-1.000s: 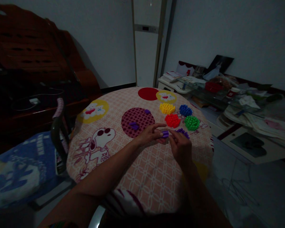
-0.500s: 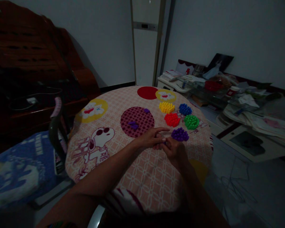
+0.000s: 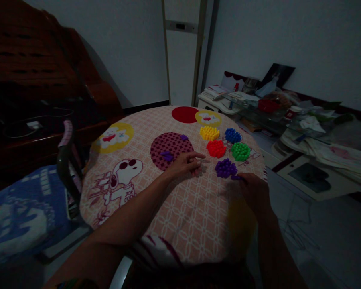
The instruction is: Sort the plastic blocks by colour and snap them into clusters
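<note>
My right hand [image 3: 252, 190] pinches a small, narrow purple plastic piece [image 3: 236, 177] at the right side of the table, close to a cluster of knobbed purple pieces [image 3: 226, 168]. To the left, my left hand [image 3: 188, 163] hovers low over the cloth with its index finger stretched out and the other fingers loosely bent; nothing shows in it. Beyond it, a few loose purple pieces [image 3: 167, 156] lie on the dark checkered circle, with another purple piece [image 3: 184, 137] near that circle's far edge. What the loose pieces are exactly is too small to tell.
Behind the purple cluster sit red [image 3: 215, 149], green [image 3: 240, 151], yellow [image 3: 209, 133] and blue [image 3: 233, 135] clusters. A patterned cloth covers the round table [image 3: 180, 224]. A chair [image 3: 67, 160] stands at left; a cluttered glass-topped cabinet [image 3: 264, 114] is at right.
My hands have come apart. The right one moved right with the purple piece, to beside the purple cluster; the left one shifted slightly left. The view has tilted a little.
</note>
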`<state>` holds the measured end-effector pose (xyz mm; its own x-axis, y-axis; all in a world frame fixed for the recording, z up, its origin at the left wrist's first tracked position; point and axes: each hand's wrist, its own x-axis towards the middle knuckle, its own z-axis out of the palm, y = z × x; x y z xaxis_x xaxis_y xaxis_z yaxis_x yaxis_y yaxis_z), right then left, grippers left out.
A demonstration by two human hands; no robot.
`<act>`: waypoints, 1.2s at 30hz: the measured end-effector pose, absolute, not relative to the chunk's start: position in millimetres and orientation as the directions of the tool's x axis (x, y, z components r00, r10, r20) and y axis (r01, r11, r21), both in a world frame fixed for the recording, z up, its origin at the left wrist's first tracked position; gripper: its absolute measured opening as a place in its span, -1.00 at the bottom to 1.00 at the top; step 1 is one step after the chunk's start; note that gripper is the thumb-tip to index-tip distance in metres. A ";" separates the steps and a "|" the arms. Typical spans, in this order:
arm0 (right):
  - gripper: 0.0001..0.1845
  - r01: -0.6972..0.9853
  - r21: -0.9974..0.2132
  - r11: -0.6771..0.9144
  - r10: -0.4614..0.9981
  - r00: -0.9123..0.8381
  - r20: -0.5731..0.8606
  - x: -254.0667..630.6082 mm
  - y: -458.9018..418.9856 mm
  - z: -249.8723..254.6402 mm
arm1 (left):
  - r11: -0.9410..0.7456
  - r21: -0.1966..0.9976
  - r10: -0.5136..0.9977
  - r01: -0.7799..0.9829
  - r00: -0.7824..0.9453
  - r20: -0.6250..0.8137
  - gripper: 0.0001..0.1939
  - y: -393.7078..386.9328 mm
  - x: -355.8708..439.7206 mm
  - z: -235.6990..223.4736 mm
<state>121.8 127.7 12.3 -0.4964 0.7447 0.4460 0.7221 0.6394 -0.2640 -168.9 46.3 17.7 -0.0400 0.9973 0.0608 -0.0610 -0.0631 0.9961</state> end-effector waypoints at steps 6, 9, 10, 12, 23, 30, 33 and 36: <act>-0.72 0.748 -0.158 0.644 0.736 -0.550 0.395 115.3 137.5 12.0 | -0.064 0.997 0.998 -0.046 0.004 0.065 -0.44 44.7 -167.4 17.8; -0.74 0.738 -0.164 0.654 0.732 -0.563 0.384 111.4 139.1 11.4 | -0.052 0.998 0.999 -0.027 0.015 0.053 -0.44 43.7 -166.5 18.8; -0.75 0.733 -0.176 0.657 0.731 -0.562 0.386 110.3 139.8 11.0 | -0.047 0.999 0.999 -0.027 0.015 0.048 -0.43 43.6 -166.3 18.4; -0.76 0.729 -0.211 0.651 0.738 -0.543 0.400 108.3 140.8 10.2 | -0.042 0.999 0.999 -0.032 0.009 0.043 -0.42 44.0 -166.3 16.8; -0.73 0.741 -0.393 0.545 0.822 -0.378 0.426 107.1 128.7 20.5 | -0.075 0.825 0.837 0.560 -0.414 0.357 -0.78 48.9 -210.7 14.5; -0.69 0.589 -0.445 0.674 0.728 -0.432 0.532 100.5 115.0 17.8 | 0.382 0.454 0.762 0.805 -0.553 0.338 -0.73 37.6 -255.0 13.6; -0.69 0.546 -0.447 0.708 0.701 -0.467 0.539 94.8 108.3 17.1 | 0.464 0.289 0.849 0.837 -0.514 0.124 -0.69 32.6 -255.6 18.1; -0.69 0.505 -0.453 0.735 0.677 -0.504 0.536 89.4 103.3 17.1 | 0.499 0.239 0.852 0.833 -0.522 0.038 -0.68 30.6 -255.3 22.9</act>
<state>89.4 103.3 17.1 -0.5037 0.6772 0.5363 0.5052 0.7345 -0.4530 -255.3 30.6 22.9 -0.5217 0.8522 0.0384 0.8329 0.4991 0.2390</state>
